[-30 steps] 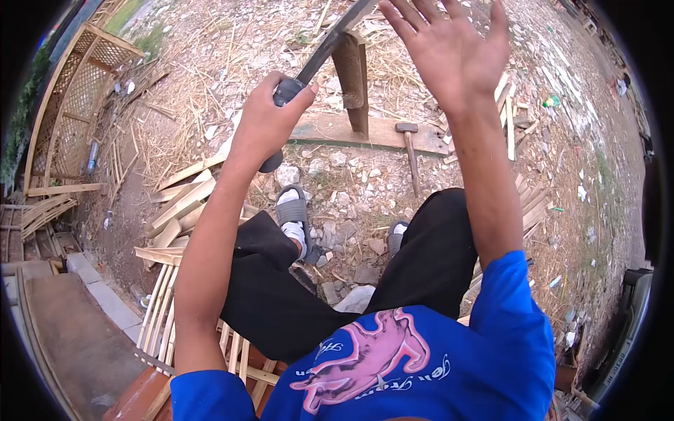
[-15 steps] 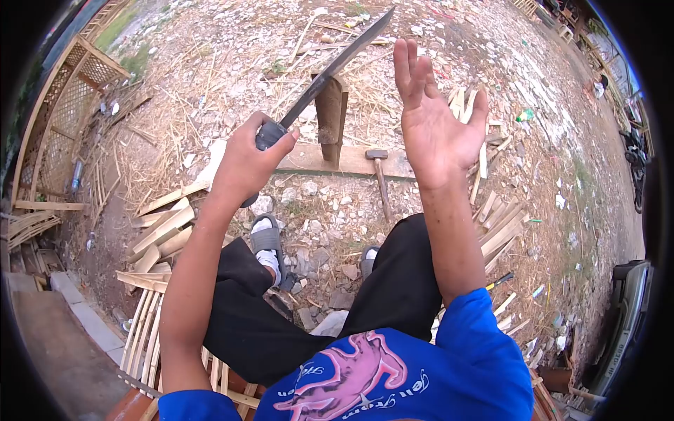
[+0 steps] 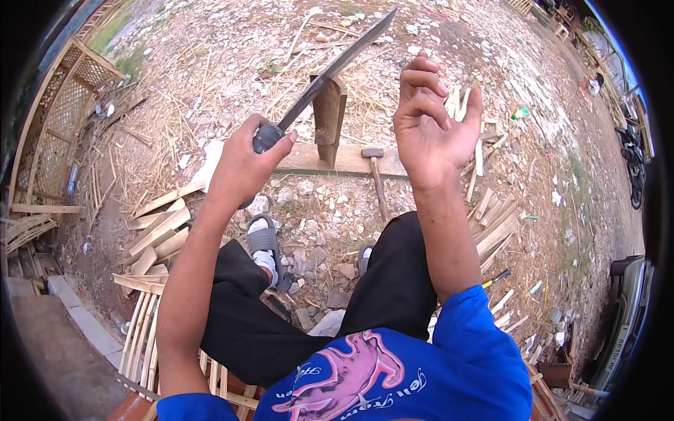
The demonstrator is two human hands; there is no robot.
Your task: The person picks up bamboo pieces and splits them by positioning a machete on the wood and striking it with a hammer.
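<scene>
My left hand [image 3: 247, 160] is wrapped round the dark handle of a machete [image 3: 338, 64]. The long blade slants up and to the right, passing in front of an upright wooden block [image 3: 328, 121] in this view; whether they touch I cannot tell. That block rises from a flat wooden board [image 3: 357, 158] on the ground. On my right side, my right hand [image 3: 434, 133] is raised with its palm toward me. Its fingers are half curled and apart, with nothing in them. Below and left of it, a hammer [image 3: 374, 175] leans its head on the board.
Split bamboo pieces lie in piles at my left [image 3: 160, 238] and right [image 3: 497, 228]. A lattice panel [image 3: 60, 133] stands at far left. A yellow-and-black tool [image 3: 498, 278] lies by my right elbow. A vehicle [image 3: 621, 326] is at the right edge. Rubble and shavings cover the ground.
The fingers of my right hand have curled in from a straighter, more stretched pose. My left hand and the machete keep nearly the same place.
</scene>
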